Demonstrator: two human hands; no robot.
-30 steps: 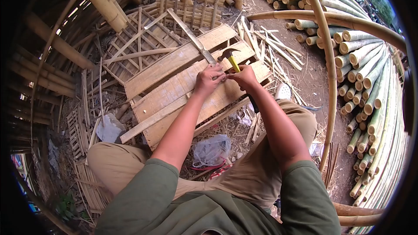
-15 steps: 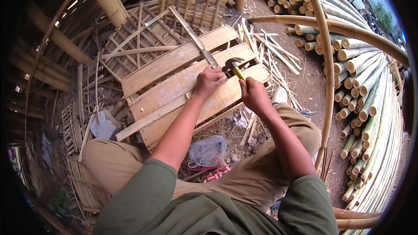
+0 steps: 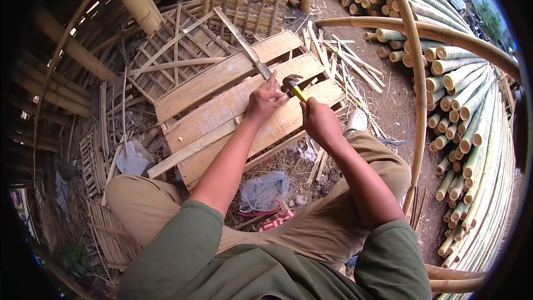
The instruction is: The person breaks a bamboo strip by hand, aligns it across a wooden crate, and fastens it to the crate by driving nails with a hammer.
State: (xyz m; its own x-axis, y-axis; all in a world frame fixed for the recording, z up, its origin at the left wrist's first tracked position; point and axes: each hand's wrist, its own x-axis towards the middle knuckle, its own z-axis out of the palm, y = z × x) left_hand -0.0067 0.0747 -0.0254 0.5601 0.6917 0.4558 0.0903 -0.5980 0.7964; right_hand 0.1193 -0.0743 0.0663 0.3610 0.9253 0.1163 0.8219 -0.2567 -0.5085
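Observation:
My right hand is wrapped round the yellow handle of a claw hammer. The hammer's dark head is beside the fingertips of my left hand, over a low wooden plank platform. My left hand rests where two bamboo strips meet, its fingers bent and partly spread; whether they pinch something small is too small to tell. One long strip runs from there to the upper left. The other strip lies across the planks toward the lower left.
Cut bamboo poles are stacked at the right, behind a curved bamboo rail. Woven lattice panels lie beyond the platform. Loose slats are scattered at its right, and a clear plastic bag lies between my legs.
The hammer and my right hand have moved right and slightly down from a second ago. The fingers of my left hand have shifted and one now stretches upward.

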